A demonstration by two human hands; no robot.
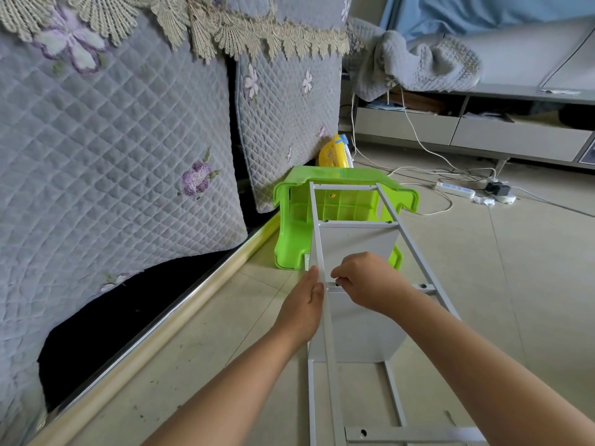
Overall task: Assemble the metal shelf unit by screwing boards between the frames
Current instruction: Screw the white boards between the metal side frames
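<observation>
A white metal shelf frame (406, 243) lies lengthwise on the floor, its far end propped on a tipped green plastic stool (291, 230). Grey boards (357, 243) sit between the frame's rails; a nearer board (363, 329) lies below my hands. My left hand (304, 304) presses flat, fingers straight, against the outside of the left rail (317, 249). My right hand (367, 283) has its fingers curled, pinching a small dark screw at the crossbar by the left rail. Another screw (424, 286) sits in the crossbar near the right rail.
A quilted floral cover (112, 140) hangs over furniture on the left, edged by a pale floor strip (180, 313). Behind the stool stand a yellow basket (331, 152), white cables and a power strip (455, 189). A low grey cabinet (483, 130) runs along the back right.
</observation>
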